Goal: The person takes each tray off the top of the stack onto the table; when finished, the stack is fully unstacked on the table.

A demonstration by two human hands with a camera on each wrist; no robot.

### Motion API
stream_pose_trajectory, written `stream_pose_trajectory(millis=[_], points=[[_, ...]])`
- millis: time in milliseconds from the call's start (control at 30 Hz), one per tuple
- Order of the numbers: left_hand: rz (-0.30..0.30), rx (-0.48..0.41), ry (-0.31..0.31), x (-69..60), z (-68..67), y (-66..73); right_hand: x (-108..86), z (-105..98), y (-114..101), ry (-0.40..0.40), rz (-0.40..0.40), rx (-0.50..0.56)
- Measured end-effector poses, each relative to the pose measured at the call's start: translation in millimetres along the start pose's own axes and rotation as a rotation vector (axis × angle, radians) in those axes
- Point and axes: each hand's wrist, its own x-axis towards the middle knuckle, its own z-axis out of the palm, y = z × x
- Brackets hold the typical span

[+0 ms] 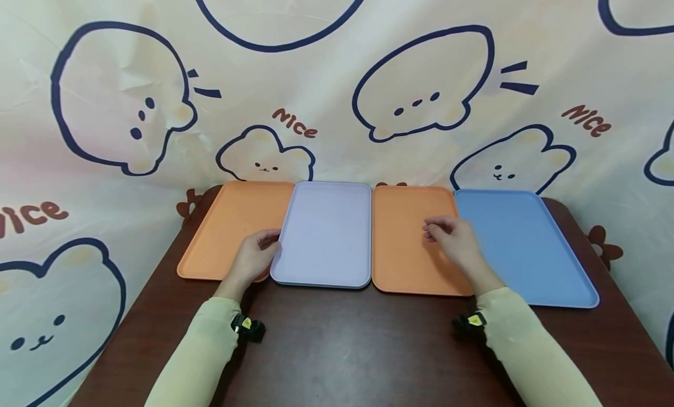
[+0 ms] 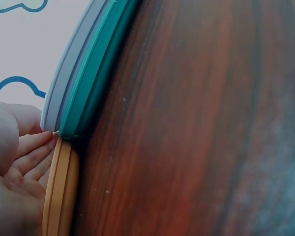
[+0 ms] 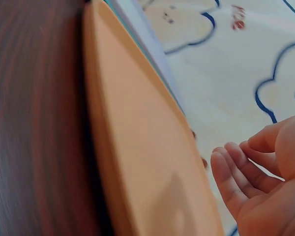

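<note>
My left hand (image 1: pixel 253 256) is at the left edge of a lavender tray (image 1: pixel 327 231), over the border with an orange tray (image 1: pixel 239 220). In the left wrist view the thumb of that hand (image 2: pixel 14 162) touches the lavender rim (image 2: pixel 64 73); its fingers extend behind the tray corners, tips partly hidden. A teal tray (image 2: pixel 91 81) lies directly under the lavender one. Holding nothing, my right hand (image 1: pixel 457 243) hovers over the second orange tray (image 1: pixel 408 249), fingers loosely bent. The right wrist view shows that hand (image 3: pixel 265 182) apart from the orange surface (image 3: pixel 137 113), which carries its shadow.
A blue tray (image 1: pixel 532 255) lies at the right end of the row on the dark wooden table (image 1: pixel 342 342). Behind the table hangs a pale cloth (image 1: pixel 326 85) printed with cartoon outlines. Neighbouring trays stand side by side with almost no gap.
</note>
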Motion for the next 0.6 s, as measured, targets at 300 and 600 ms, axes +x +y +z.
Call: stream_pose_trajectory(millis=[300, 600], points=[[-0.008, -0.001, 0.006, -0.2, -1.4, -0.8, 11.7, 63.8, -18.4, -0.092, 0.022, -0.090], [0.020, 0.004, 0.001, -1.5, -0.1, -0.2, 17.9, 101.3, -20.3, -0.091, 0.012, -0.107]])
